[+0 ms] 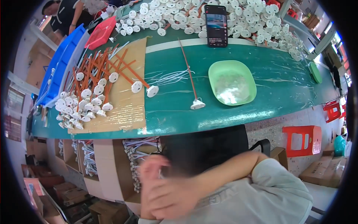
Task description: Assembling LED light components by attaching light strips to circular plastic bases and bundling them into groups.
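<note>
Both hands are low in front of my body, below the front edge of the green table (261, 112), and both are blurred. My left hand (151, 172) is raised with its fingers up. My right hand (172, 199) reaches across from the right and lies against the left one. Whether either holds anything cannot be told. Just behind them is an open cardboard box (112, 168) with bundles of white wires (138, 148). On the table, nearest to me, one white round socket (197, 104) lies with a long orange wire.
A light green bowl (232, 83) of clear bits stands right of centre, a dark phone (216, 25) behind it, amid a heap of white caps (253, 18). Orange-wired sockets (89, 95) lie on cardboard at left, beside blue bins (59, 61). Another person (67, 13) stands far left. Red stool (302, 140) at right.
</note>
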Available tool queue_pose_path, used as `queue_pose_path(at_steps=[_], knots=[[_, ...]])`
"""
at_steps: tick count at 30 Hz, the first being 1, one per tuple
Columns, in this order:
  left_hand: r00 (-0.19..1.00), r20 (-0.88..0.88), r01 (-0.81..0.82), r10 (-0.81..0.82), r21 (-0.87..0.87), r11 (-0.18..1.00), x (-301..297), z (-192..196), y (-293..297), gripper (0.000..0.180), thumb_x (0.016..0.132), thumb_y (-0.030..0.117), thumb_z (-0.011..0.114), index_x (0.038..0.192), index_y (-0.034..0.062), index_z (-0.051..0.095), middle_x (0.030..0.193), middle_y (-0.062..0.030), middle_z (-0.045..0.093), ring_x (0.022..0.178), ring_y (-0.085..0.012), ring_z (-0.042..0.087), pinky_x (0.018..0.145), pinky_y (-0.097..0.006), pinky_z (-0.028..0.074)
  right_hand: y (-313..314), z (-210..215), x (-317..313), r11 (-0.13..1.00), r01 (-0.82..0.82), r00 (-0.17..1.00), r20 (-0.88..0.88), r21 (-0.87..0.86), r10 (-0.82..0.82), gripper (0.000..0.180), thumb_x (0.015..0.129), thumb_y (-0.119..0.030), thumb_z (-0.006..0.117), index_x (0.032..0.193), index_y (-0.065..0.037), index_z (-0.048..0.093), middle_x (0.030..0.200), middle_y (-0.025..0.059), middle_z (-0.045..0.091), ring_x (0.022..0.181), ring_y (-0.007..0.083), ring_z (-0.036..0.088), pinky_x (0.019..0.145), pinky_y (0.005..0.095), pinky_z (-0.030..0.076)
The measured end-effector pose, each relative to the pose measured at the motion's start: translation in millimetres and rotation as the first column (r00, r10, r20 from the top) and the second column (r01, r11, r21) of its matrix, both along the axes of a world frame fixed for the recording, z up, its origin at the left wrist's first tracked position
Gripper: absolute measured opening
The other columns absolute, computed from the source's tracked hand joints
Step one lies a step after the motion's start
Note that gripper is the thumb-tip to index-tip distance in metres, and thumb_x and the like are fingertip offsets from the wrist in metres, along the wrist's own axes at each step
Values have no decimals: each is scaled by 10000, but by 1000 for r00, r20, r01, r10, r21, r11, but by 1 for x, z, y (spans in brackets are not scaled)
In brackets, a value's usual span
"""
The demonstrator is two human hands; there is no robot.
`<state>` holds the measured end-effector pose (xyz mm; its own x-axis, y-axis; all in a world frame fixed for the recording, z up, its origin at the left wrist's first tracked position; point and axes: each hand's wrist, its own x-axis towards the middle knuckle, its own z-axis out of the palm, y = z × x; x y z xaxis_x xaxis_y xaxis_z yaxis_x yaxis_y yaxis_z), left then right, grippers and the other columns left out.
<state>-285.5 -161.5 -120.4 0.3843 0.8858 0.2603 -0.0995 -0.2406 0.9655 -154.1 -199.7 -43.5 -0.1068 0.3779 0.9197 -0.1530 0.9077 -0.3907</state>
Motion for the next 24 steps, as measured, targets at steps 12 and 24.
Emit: queue_pose_path(at_steps=[12, 24], knots=[[450, -255, 882, -856, -28, 471, 265, -3, -107, 257, 903, 267, 660, 856, 14, 652, 796, -122, 644, 727, -266, 632, 641, -358, 501, -93, -34, 46, 936, -81, 995, 25, -343, 95, 75, 865, -73, 678, 906, -34, 630, 858, 79, 657, 727, 281, 631, 630, 391, 496], [757, -328, 594, -564, -13, 804, 173, 57, -33, 101, 829, 105, 725, 810, 24, 669, 765, -88, 663, 672, -189, 627, 590, -286, 472, -99, -23, 80, 979, -45, 997, 51, -198, 56, 101, 802, -60, 718, 808, -19, 625, 774, 84, 615, 674, 258, 595, 596, 369, 467]])
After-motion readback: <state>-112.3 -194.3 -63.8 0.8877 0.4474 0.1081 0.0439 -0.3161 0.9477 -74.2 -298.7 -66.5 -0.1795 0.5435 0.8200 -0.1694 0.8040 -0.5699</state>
